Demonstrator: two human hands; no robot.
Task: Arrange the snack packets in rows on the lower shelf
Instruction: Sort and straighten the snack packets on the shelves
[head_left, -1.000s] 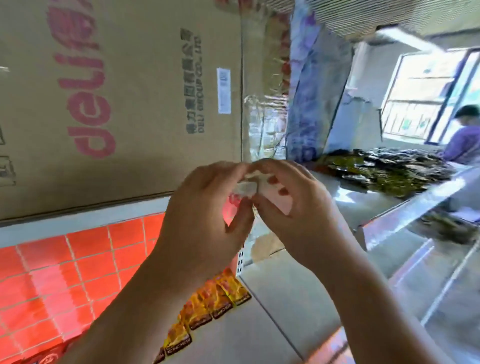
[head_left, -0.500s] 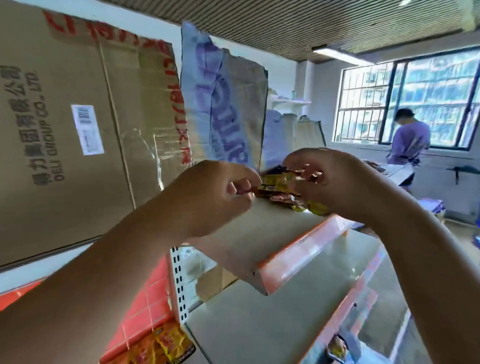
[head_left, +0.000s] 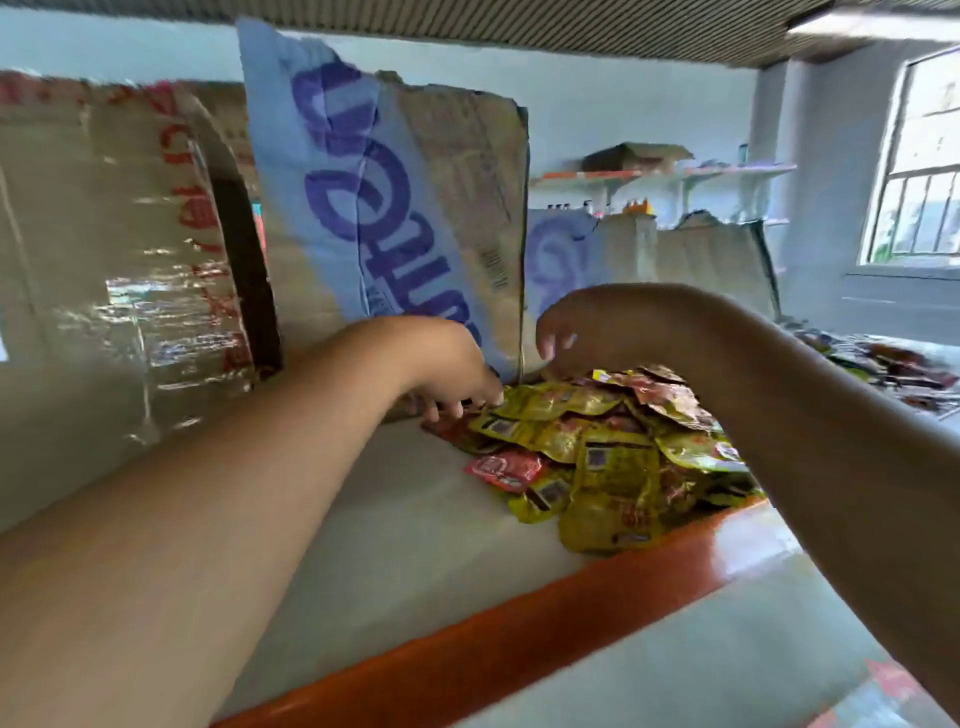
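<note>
A heap of yellow and red snack packets (head_left: 597, 457) lies on the upper shelf (head_left: 395, 525), near its orange front edge. My left hand (head_left: 447, 369) reaches in from the left, and its bent fingertips touch the packets at the heap's left end. My right hand (head_left: 587, 332) hovers just above the back of the heap with its fingers hanging loosely; nothing shows in it. A paler shelf (head_left: 701, 670) lies below the orange edge; no packets on it are in view.
Flattened cardboard stands behind the shelf: a blue-printed sheet (head_left: 384, 208) right behind the heap and a taped brown box (head_left: 114, 260) to the left. More packets (head_left: 893, 364) lie further right. A window (head_left: 924, 187) is at far right.
My view has risen from the lower shelf to the upper one. My hands have parted and moved forward to the packet heap; the small packet they held together is no longer seen.
</note>
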